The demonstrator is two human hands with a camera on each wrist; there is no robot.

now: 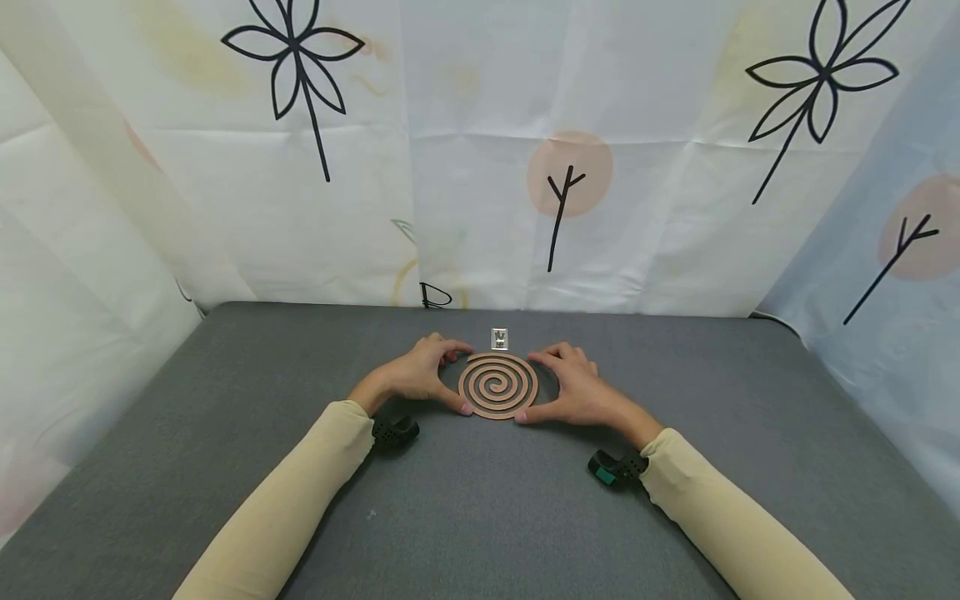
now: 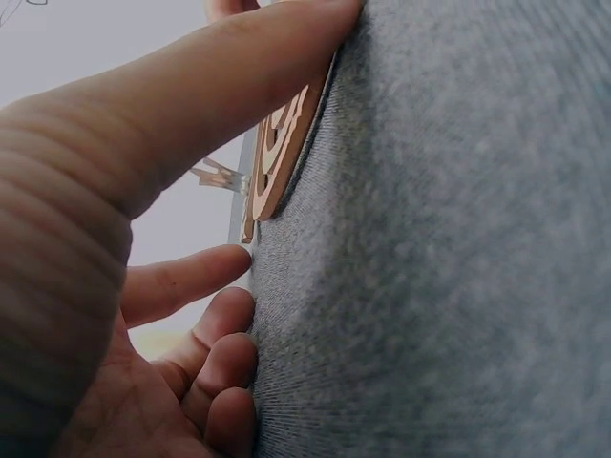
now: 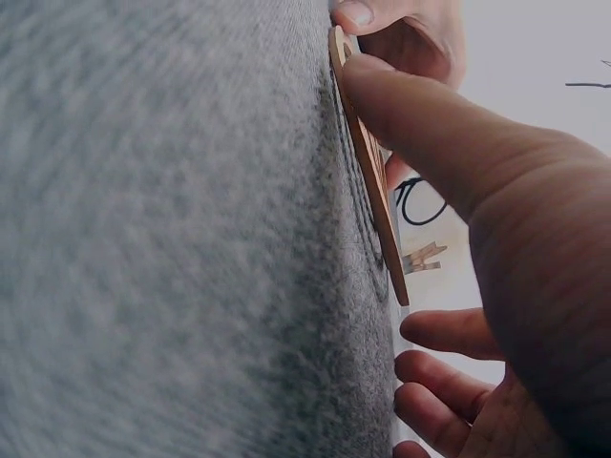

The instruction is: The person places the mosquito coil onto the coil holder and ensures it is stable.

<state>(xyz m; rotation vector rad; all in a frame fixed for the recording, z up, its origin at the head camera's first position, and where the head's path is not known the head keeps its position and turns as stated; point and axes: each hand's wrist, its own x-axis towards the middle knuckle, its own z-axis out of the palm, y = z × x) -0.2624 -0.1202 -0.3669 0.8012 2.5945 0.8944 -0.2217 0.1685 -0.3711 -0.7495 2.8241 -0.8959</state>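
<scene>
Printed fabric (image 1: pixel 480 200) hangs behind a grey table (image 1: pixel 487 517), where a copper-coloured spiral (image 1: pixel 497 390) sits at or just above the surface, a small pale square (image 1: pixel 499 339) just beyond it. Left hand (image 1: pixel 420 371) and right hand (image 1: pixel 576 390) curve thumb and forefinger round opposite sides of its rim; the thumbs touch the near edge, though how firmly the forefingers press I cannot tell. Such thin coils probably flex, so light, matched pressure, a level hold and fingertips kept out of the gaps should serve best.

I see room between the beige cloth sleeves (image 1: pixel 279 500); a small silvery rectangular piece (image 1: pixel 499 339) stands obstructing just beyond the flat brown spiral (image 1: pixel 497 386).
</scene>
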